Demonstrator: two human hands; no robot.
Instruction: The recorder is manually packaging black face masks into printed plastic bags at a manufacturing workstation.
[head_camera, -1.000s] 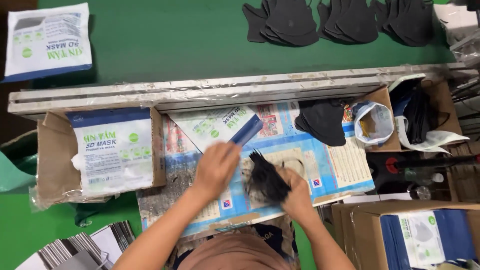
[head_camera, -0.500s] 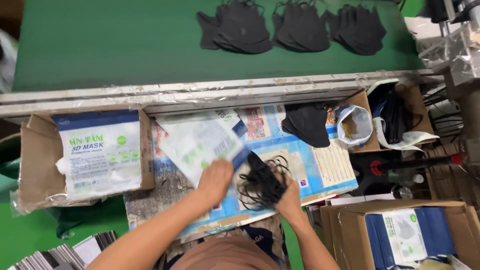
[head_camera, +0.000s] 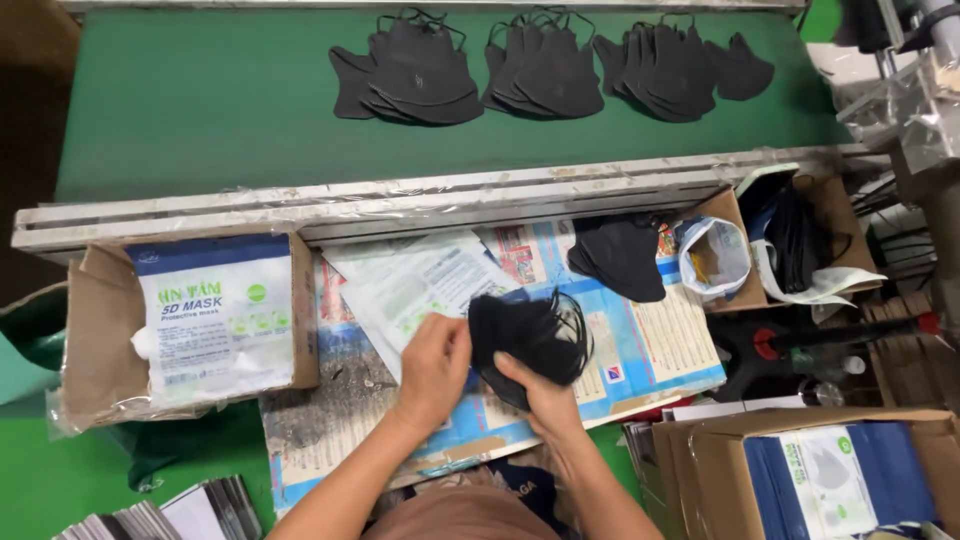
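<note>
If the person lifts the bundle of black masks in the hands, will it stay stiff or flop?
The bundle of black masks probably flops: thin ear loops dangle loosely at its edge. It seems light, since the right hand supports it alone from below. The stacked layers may slide apart.

Green conveyor belt (head_camera: 200, 110) bearing three stacks of black masks (head_camera: 545, 65). Below its metal rail (head_camera: 400, 200), a worktop covered in printed paper sheets (head_camera: 660, 340), carrying a smaller black mask pile (head_camera: 620, 255) and white mask pouches (head_camera: 415, 285).
</note>
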